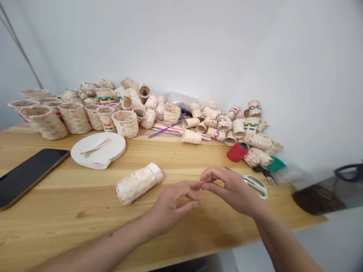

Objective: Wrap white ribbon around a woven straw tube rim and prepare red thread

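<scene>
Over the front middle of the wooden table [70, 219], my left hand [172, 206] and my right hand [227, 189] meet fingertip to fingertip. Both hands pinch together on something too small to name, perhaps a thin thread; a faint red line runs left from them across the wood. A small woven basket [138, 183] lies on its side just left of my left hand, untouched. Scissors with pale green handles [255, 183] lie right behind my right hand. A red thread spool [237, 152] lies further back.
Several woven baskets [73, 117] stand at the back left, and a heap of small ones [215, 122] lies along the wall. Coloured strips [167, 130] lie between them. A white round stack [98, 149] and a dark phone [27, 175] lie left. A dark object [317, 200] sits beyond the right edge.
</scene>
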A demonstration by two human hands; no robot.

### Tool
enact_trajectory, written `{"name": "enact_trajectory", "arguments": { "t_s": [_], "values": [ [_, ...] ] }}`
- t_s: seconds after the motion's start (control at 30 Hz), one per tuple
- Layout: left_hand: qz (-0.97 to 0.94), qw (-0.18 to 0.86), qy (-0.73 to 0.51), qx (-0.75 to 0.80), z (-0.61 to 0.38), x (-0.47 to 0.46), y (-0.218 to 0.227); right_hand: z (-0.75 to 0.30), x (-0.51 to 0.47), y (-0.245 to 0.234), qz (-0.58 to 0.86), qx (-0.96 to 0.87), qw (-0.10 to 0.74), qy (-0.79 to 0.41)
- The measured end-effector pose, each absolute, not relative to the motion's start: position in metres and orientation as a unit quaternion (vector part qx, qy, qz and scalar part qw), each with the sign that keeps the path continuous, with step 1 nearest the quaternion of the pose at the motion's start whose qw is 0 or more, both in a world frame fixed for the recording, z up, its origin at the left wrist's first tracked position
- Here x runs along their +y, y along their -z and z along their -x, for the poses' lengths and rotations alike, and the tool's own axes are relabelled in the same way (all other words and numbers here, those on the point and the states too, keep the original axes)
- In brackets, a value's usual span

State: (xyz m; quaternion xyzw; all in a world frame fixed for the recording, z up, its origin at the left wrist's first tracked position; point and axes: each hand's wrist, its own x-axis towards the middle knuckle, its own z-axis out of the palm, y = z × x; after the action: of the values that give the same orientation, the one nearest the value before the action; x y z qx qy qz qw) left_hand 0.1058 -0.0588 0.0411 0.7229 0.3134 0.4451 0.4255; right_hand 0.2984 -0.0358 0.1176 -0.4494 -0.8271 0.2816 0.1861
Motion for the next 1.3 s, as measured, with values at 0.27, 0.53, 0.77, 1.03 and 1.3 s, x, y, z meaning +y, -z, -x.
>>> {"name": "enact_trajectory", "arguments": {
  "t_s": [0.27,0.53,0.77,1.03,1.3],
  "values": [
    [-0.673,0.419,-0.504,0.342,-0.098,-0.056,-0.054,-0.292,-0.036,-0.127,0.41,-0.834,0.203,-0.308],
    [-0.578,0.655,-0.415,0.257,-0.101,-0.059,-0.054,-0.284,-0.048,-0.136,0.404,-0.868,0.163,-0.24],
    [-0.547,0.66,-0.43,0.283,-0.1,-0.055,-0.053,-0.3,-0.031,-0.121,0.443,-0.85,0.178,-0.221],
    [-0.53,0.598,-0.489,0.352,-0.097,-0.046,-0.047,-0.306,-0.034,-0.082,0.596,-0.704,0.362,-0.137],
    [-0.648,0.484,-0.464,0.361,-0.097,-0.05,-0.051,-0.267,-0.055,-0.056,0.492,-0.607,0.394,-0.484]
  ]
}}
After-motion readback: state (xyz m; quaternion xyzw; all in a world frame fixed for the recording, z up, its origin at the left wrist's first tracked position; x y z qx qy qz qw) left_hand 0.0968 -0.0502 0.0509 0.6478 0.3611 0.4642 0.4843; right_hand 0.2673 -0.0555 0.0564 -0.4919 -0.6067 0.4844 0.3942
